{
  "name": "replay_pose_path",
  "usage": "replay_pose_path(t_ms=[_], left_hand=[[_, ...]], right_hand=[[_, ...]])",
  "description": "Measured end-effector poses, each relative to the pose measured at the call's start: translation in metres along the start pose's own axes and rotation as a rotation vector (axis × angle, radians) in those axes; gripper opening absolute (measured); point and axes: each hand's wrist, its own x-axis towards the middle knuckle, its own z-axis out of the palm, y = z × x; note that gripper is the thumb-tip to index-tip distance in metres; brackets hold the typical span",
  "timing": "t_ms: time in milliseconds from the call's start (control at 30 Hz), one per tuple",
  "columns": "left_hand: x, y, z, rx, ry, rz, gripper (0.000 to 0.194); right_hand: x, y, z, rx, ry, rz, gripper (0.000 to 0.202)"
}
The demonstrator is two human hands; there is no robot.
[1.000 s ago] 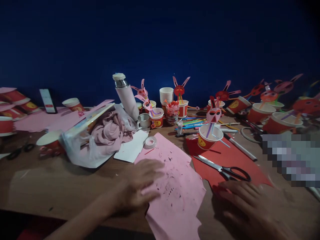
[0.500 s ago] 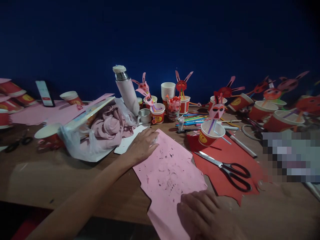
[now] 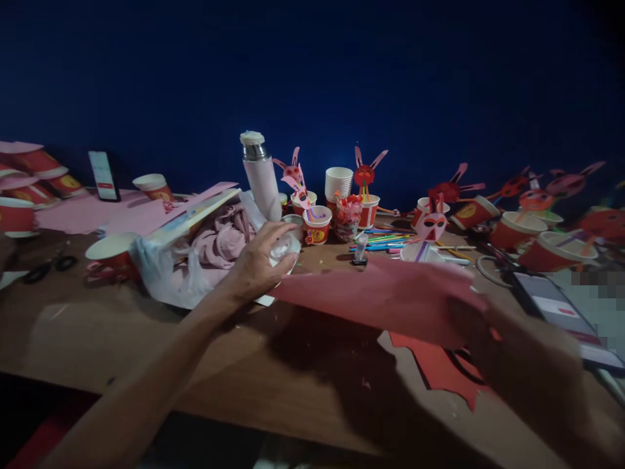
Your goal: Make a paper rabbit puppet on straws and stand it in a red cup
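A pink paper sheet (image 3: 371,296) is raised above the table and blurred, its right end at my right hand (image 3: 508,358), whose fingers close on it. My left hand (image 3: 258,264) holds a small clear roundish object (image 3: 282,249), possibly a tape roll, between thumb and fingers, near the sheet's left corner. Below the sheet, red paper (image 3: 442,374) with a jagged edge lies on the table. One black handle of the scissors (image 3: 466,368) shows beside my right hand; the rest is hidden.
A plastic bag (image 3: 166,280) with pink cloth (image 3: 224,238) lies at the left, with a flask (image 3: 262,182) behind. Several cups with paper rabbit faces (image 3: 432,225) stand at the back and right. Pens (image 3: 385,241) lie mid-table. A phone (image 3: 556,309) is at the right.
The pink sheet has been lifted off the table and swung right by my right hand. My left hand has risen off it with the clear object. The view has shifted slightly.
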Motion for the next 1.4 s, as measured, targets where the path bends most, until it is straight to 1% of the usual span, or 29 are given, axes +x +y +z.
replay_pose_path(t_ms=[33,67,133,233,300,367,433,533,567,600,633,700,733,800,867,933,1000,1067,1133,1200,1267,1333,1400], left_hand=[[0.0,0.002,-0.004,-0.009,0.02,-0.023,0.038],[-0.001,0.003,-0.008,-0.015,0.043,-0.05,0.037],[-0.004,0.003,-0.014,-0.004,0.104,-0.106,0.038],[-0.008,-0.002,-0.023,0.047,0.192,-0.172,0.041],[-0.01,-0.006,-0.029,0.055,0.222,-0.181,0.043],[-0.013,-0.01,-0.036,0.03,0.245,-0.16,0.045],[-0.015,-0.011,-0.041,0.001,0.268,-0.137,0.047],[-0.018,-0.007,-0.046,-0.011,0.278,-0.151,0.046],[-0.019,-0.004,-0.046,-0.006,0.276,-0.167,0.045],[-0.02,-0.002,-0.046,0.006,0.273,-0.183,0.043],[-0.021,0.001,-0.045,0.02,0.264,-0.194,0.041],[-0.025,0.006,-0.04,0.031,0.217,-0.194,0.038],[-0.028,0.009,-0.035,0.022,0.169,-0.18,0.038],[-0.035,0.016,-0.023,-0.021,0.039,-0.135,0.038],[-0.043,0.024,-0.008,-0.061,-0.082,-0.075,0.039],[-0.051,0.032,0.007,-0.087,-0.26,-0.031,0.041],[-0.058,0.038,0.021,-0.101,-0.38,0.026,0.043],[-0.064,0.039,0.032,-0.078,-0.473,0.074,0.043],[-0.067,0.037,0.039,-0.012,-0.521,0.102,0.039],[-0.069,0.031,0.042,0.057,-0.532,0.11,0.036],[-0.069,0.026,0.042,0.094,-0.538,0.117,0.035],[-0.068,0.022,0.039,0.099,-0.545,0.136,0.035],[-0.066,0.021,0.037,0.092,-0.546,0.153,0.037]], right_hand=[[0.011,0.003,-0.004,-0.19,0.107,0.039,0.027],[0.021,0.006,-0.008,-0.271,0.145,0.039,0.032],[0.036,0.007,-0.011,-0.355,0.178,0.04,0.037],[0.044,0.009,-0.009,-0.338,0.195,0.044,0.037],[0.041,0.009,-0.006,-0.296,0.21,0.037,0.03],[0.036,0.007,-0.003,-0.204,0.199,-0.064,0.021],[0.027,0.001,0.0,-0.038,0.123,-0.259,0.024],[0.011,-0.014,0.007,0.235,-0.148,-0.531,0.03],[0.005,-0.02,0.01,0.276,-0.233,-0.567,0.032],[-0.001,-0.025,0.014,0.353,-0.259,-0.623,0.033],[-0.007,-0.029,0.018,0.376,-0.273,-0.62,0.034],[-0.018,-0.033,0.027,0.412,-0.288,-0.606,0.033],[-0.022,-0.033,0.031,0.421,-0.302,-0.588,0.03],[-0.026,-0.029,0.039,0.447,-0.35,-0.569,0.03],[-0.026,-0.023,0.045,0.445,-0.421,-0.56,0.034],[-0.024,-0.018,0.049,0.416,-0.494,-0.554,0.036],[-0.022,-0.015,0.053,0.365,-0.542,-0.533,0.037],[-0.023,-0.013,0.055,0.315,-0.557,-0.507,0.041],[-0.027,-0.011,0.057,0.269,-0.519,-0.478,0.043],[-0.032,-0.009,0.056,0.236,-0.438,-0.446,0.034],[-0.035,-0.004,0.051,0.202,-0.352,-0.397,0.021],[-0.036,0.007,0.043,0.142,-0.314,-0.323,0.014],[-0.036,0.025,0.035,0.07,-0.307,-0.247,0.019]])
